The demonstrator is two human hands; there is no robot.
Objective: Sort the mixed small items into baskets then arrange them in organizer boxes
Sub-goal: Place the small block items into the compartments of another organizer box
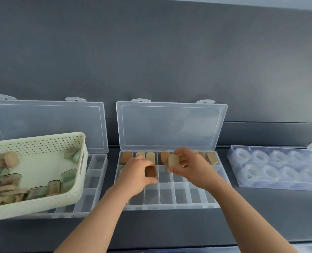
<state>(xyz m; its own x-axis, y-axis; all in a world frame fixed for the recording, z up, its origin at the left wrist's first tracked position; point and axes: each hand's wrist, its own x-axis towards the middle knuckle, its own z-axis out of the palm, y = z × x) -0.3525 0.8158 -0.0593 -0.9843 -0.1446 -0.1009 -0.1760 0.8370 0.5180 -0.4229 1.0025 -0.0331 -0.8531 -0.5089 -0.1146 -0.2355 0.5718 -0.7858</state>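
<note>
Head: left hand [136,173], brown piece [151,172]; right hand [192,168], beige piece [173,161]; label [249,177] blurred

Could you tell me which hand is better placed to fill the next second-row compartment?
Probably right: the right hand holds a beige piece above it; the left hand grips a brown piece.

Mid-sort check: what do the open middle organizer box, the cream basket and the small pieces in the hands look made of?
Organizer box: clear, faintly frosted rigid plastic; the wall shows through its lid. Basket: cream matte moulded plastic with rows of holes. Tan piece in the right hand, brown piece in the left hand: opaque, smooth, rounded; likely plastic or rubber, too blurred to tell.
</note>
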